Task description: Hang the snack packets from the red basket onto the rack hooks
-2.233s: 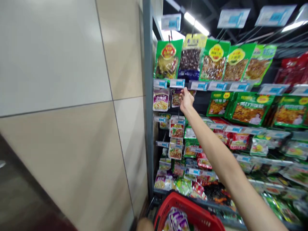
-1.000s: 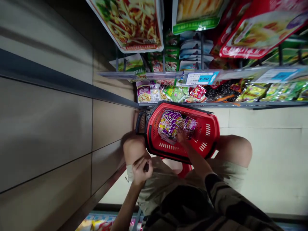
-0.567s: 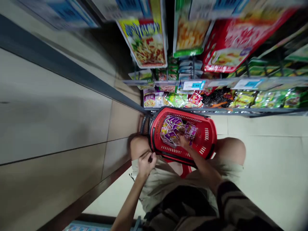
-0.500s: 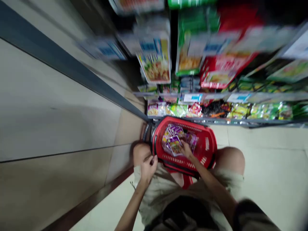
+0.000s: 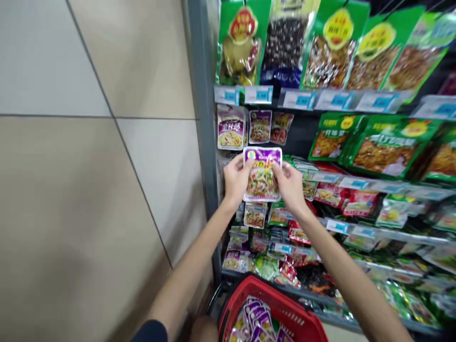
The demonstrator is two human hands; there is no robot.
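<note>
Red basket [image 5: 302,319] cropped at bottom, its overlapping packets [image 5: 259,317] uncountable | your left hand [image 5: 235,184] and right hand [image 5: 292,187] pinch one purple packet [image 5: 262,183], thumbs in front, fingertips mostly hidden

left sleeve [image 5: 151,331]: dark blue | forearms [image 5: 195,263]: bare | left hand [image 5: 237,181]: ungloved | right hand [image 5: 291,187]: ungloved

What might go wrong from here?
1. The left hand and right hand grip the packet only near its side edges, so it might slip if one lets go.
2. Hanging packets show just above; a knuckle might knock them, though the gap is hard to judge.
3. Similar purple packets lie in the basket; a dropped one could get mixed in.
</note>
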